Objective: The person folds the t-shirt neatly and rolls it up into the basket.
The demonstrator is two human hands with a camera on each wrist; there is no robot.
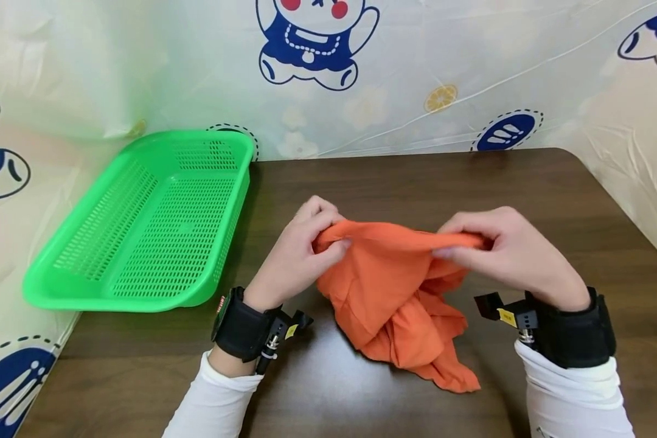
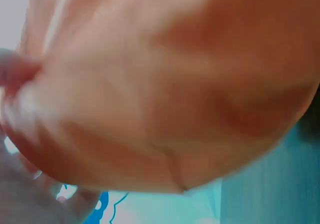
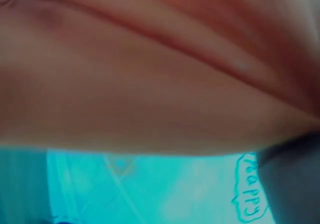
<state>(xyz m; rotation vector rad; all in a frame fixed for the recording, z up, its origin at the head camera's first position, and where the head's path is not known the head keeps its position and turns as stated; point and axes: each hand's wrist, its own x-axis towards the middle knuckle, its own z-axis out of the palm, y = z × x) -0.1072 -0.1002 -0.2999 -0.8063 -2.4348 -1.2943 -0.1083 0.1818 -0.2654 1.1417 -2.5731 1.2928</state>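
An orange cloth (image 1: 394,292), perhaps a garment, hangs in loose folds between both hands over the table. My left hand (image 1: 306,249) pinches its upper left corner between thumb and fingers. At the upper right edge, my right hand (image 1: 498,243) grips the cloth the same way. The top edge runs roughly level between the hands, while the lower part droops in a crumpled bunch toward the front. In the left wrist view the cloth (image 2: 165,99) fills most of the picture, blurred. It also covers the upper part of the right wrist view, and the cloth's kind cannot be told.
A green perforated plastic basket (image 1: 170,237) stands at the left of the dark wooden table (image 1: 317,389), with nothing in it. Behind the table hangs a pale printed plastic sheet (image 1: 197,73). Black straps with small cameras circle both wrists.
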